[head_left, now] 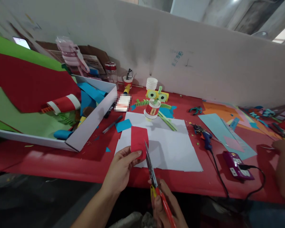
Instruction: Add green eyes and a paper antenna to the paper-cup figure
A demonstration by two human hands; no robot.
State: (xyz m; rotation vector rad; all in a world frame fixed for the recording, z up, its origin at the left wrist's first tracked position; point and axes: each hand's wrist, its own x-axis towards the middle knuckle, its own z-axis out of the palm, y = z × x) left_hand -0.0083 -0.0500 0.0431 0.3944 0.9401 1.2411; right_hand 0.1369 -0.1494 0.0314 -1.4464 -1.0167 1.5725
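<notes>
My left hand [122, 167] pinches the lower left part of a red piece of paper [139, 137], thumb on top, holding it over the near edge of some white sheets [171, 148]. In my right hand [167, 202] is a pair of scissors [152, 171] with red and yellow handles. Their blades point up and away, with the tips at the right side of the red paper; I cannot tell whether they cut into it. Behind the paper stands a paper-cup figure [152, 109] with green spring arms and round eyes on a yellow strip. A blue paper piece [123, 125] lies to the left.
A white box [92, 118] with coloured paper and a red-and-white cup stands left. On the right lie a blue glue gun [207, 141], a purple power block [237, 166] with a cable, and coloured sheets [228, 133]. Another person's hand [281, 152] reaches in at the right edge.
</notes>
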